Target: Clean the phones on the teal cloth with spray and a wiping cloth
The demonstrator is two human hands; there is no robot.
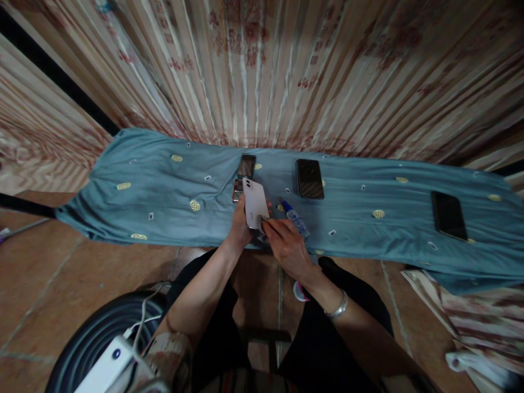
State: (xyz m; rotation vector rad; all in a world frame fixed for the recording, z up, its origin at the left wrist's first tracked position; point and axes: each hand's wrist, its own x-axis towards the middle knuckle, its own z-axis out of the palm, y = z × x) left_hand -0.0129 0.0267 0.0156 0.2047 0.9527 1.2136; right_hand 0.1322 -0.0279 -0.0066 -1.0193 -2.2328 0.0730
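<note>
A white smartphone [254,203], its back and camera lenses facing up, rests in my left hand [240,222], which is closed around its left side. My right hand [283,240] has its fingers pinched together at the phone's lower right corner. A small greyish piece shows by those fingertips, too blurred to name. Beside my right hand lies a clear bottle with a blue cap [295,218], on the blue-green cloth [347,229]. Just beyond the phone, a dark square object [246,165] and a small pinkish case [237,191], partly covered by the phone, sit on the cloth.
A dark phone [310,179] lies right of the middle, and another black phone [449,215] farther right. A pleated curtain [262,82] hangs behind the cloth-covered surface. Down at the left, a white power bank [104,365] with cables rests on a round black ribbed object [90,333].
</note>
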